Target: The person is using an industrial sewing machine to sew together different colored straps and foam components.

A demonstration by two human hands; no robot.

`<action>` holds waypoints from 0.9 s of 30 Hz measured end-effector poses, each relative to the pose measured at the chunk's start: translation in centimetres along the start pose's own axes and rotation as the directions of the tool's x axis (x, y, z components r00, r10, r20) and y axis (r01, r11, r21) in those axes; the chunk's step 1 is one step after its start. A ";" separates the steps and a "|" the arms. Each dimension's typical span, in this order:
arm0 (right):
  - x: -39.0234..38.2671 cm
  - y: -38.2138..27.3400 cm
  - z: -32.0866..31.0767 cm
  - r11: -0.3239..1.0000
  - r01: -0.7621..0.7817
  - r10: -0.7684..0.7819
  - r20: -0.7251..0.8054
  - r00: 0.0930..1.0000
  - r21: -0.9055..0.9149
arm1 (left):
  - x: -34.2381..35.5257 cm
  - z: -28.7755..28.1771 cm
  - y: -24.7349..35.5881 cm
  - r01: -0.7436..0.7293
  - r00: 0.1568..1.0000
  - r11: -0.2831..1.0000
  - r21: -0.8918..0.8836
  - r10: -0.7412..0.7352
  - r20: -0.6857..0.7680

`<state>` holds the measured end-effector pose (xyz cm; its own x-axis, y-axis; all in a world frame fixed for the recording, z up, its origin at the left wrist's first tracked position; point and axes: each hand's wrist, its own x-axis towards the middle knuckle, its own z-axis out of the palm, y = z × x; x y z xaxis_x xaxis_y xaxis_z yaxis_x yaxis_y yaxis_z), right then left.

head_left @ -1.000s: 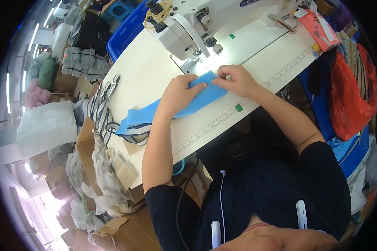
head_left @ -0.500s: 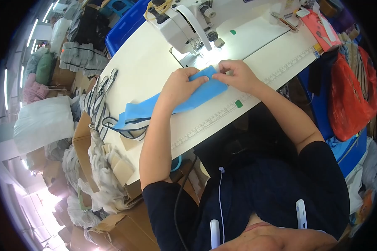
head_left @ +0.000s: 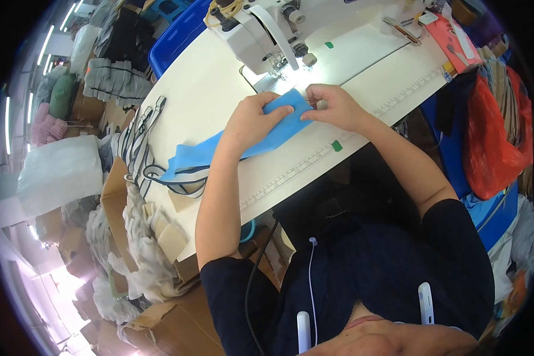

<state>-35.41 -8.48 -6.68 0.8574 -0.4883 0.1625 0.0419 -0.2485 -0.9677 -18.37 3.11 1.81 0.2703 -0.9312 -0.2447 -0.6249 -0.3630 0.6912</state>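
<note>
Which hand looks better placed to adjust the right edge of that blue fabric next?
Probably the right hand: it is right at that edge of the blue fabric, while the left hand holds the fabric farther left, its thumb on top.

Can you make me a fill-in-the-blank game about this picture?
Of the left hand and right hand, ____ touch the long blue fabric strip.
Striped white-and-dark fabric straps lie toward the white tabletop's ____ end.
The bulging red plastic bag is on the picture's ____ side.

Missing words: both; left; right.
</note>
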 end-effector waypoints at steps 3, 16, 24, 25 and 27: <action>0.0 -0.4 0.2 1.000 -0.015 0.015 -0.003 1.000 0.010 | -0.1 -0.2 0.2 0.096 0.995 0.995 0.021 -0.096 0.035; 0.2 0.0 0.2 1.000 0.025 -0.025 -0.008 1.000 -0.001 | 0.2 -0.1 -0.3 0.058 0.998 0.998 -0.018 -0.057 0.035; 0.0 -0.2 0.1 1.000 -0.025 0.025 0.002 1.000 -0.004 | 0.1 0.5 -1.0 0.009 0.999 1.000 -0.027 -0.010 -0.038; -0.1 -0.3 0.2 1.000 -0.023 0.023 0.002 1.000 -0.006 | -0.1 0.3 -0.8 0.006 0.999 1.000 -0.026 -0.008 -0.041; -0.6 -0.5 0.7 0.998 0.064 -0.061 -0.143 0.988 0.015 | -0.5 -0.7 -0.6 0.030 0.997 0.999 0.020 -0.029 -0.072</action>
<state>-35.53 -7.46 -6.42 0.7708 -0.5870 0.2474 0.1043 -0.2669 -0.9581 -17.64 3.80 2.04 0.3403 -0.9154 -0.2148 -0.6312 -0.3918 0.6695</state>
